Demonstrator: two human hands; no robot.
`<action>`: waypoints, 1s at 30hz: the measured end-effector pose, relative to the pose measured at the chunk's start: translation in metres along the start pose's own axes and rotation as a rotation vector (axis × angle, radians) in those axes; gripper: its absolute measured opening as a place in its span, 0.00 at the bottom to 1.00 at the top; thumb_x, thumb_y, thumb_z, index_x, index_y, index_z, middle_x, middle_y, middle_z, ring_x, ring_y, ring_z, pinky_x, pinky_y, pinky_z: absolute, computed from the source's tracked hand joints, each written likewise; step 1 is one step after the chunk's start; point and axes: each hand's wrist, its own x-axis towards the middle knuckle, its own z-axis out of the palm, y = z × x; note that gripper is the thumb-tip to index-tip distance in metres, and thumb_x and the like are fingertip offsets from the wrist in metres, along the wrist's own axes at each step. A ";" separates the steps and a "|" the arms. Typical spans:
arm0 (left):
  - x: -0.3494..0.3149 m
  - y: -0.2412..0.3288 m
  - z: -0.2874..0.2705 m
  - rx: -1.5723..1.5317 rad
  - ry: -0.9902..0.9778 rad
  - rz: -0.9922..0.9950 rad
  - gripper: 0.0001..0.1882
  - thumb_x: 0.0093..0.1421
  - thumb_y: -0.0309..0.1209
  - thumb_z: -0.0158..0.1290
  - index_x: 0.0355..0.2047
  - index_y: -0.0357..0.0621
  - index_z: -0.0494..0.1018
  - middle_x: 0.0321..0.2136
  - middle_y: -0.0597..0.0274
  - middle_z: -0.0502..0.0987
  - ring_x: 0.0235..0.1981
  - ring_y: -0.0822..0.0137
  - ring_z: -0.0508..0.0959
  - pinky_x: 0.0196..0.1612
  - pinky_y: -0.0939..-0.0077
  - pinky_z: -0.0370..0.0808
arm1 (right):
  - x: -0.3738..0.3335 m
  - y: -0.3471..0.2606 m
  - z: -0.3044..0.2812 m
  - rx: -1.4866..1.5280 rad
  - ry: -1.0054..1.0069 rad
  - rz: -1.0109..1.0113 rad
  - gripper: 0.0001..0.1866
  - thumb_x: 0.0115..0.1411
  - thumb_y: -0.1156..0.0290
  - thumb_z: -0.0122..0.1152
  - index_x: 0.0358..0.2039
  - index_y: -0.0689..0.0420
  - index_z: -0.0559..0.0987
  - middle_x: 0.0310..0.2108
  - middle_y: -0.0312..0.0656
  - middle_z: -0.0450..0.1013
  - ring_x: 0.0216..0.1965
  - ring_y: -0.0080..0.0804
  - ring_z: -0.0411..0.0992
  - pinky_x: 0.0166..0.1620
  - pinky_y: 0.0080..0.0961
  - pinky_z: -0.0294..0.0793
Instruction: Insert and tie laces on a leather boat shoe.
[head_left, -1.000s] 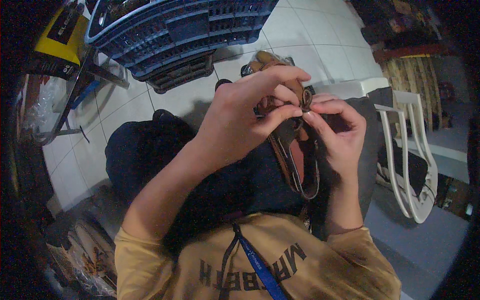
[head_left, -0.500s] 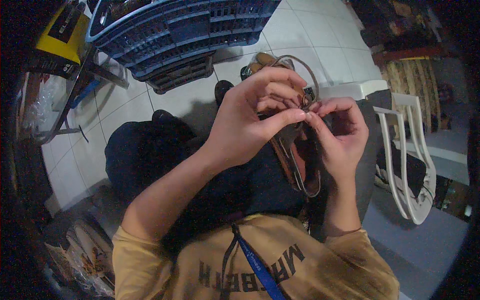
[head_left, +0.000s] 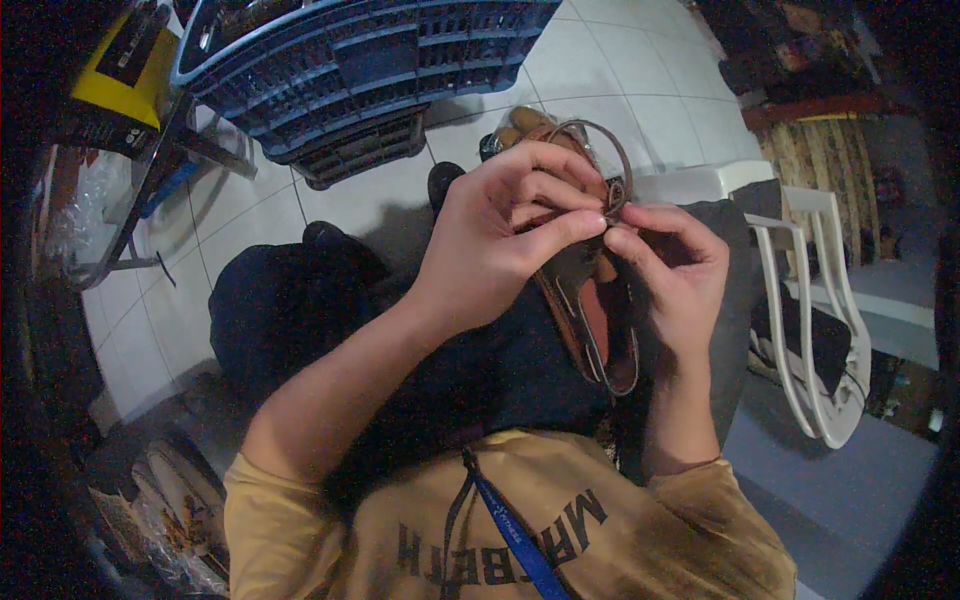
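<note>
Lanyard: a blue woven strap [head_left: 515, 535] lies on the mustard shirt [head_left: 640, 540] at 6 o'clock, flat and slightly glossy, nearest the camera.
Lap: dark trousers [head_left: 300, 320] fill the middle left, a soft matte cloth with no visible pattern.
Sandal: a brown leather sandal [head_left: 590, 320] sits just right of centre, sole stiff and smooth with a darker rim, heel towards the body and toe towards 12 o'clock.
Strap: a thin brown strap [head_left: 600, 140] arches in a loop above the fingertips at about 1 o'clock; it looks supple, and a small buckle seems to sit where the fingers meet, too small to be sure.
Left hand: the left hand [head_left: 500, 240] is curled, index finger and thumb pinched closed on the strap end, remaining fingers folded over the sandal's upper.
Right hand: the right hand [head_left: 680, 280] pinches the same spot from the 3 o'clock side, fingertips touching the left's.
Doing it well: probably steady the sole against the lap, keep both pinches close to the fastening, feed the strap flat without twisting.
Floor: pale glossy tiles [head_left: 620, 70] towards 12 o'clock.
Crate: a blue slatted plastic crate [head_left: 360, 60] at 11 o'clock.
Chair: a white plastic chair [head_left: 810, 300] at 3 o'clock.
</note>
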 end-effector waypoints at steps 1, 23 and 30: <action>0.000 0.000 0.000 0.001 0.000 0.001 0.18 0.62 0.18 0.62 0.52 0.34 0.73 0.38 0.60 0.84 0.41 0.75 0.82 0.46 0.82 0.77 | 0.000 0.000 0.001 0.044 0.010 0.032 0.12 0.52 0.80 0.76 0.38 0.63 0.86 0.37 0.41 0.83 0.40 0.25 0.79 0.47 0.24 0.78; 0.006 0.007 -0.018 0.082 -0.044 -0.065 0.21 0.65 0.28 0.61 0.58 0.36 0.74 0.38 0.62 0.85 0.40 0.74 0.82 0.46 0.76 0.79 | 0.002 -0.004 0.015 -0.395 0.001 -0.461 0.11 0.51 0.82 0.72 0.37 0.59 0.87 0.36 0.42 0.81 0.40 0.36 0.80 0.45 0.29 0.78; 0.006 0.020 -0.017 0.180 -0.120 -0.086 0.24 0.61 0.22 0.64 0.57 0.36 0.74 0.35 0.64 0.84 0.39 0.77 0.81 0.45 0.83 0.77 | 0.006 -0.007 0.013 -0.355 0.031 -0.408 0.08 0.54 0.80 0.72 0.36 0.61 0.87 0.36 0.43 0.82 0.39 0.37 0.81 0.46 0.30 0.78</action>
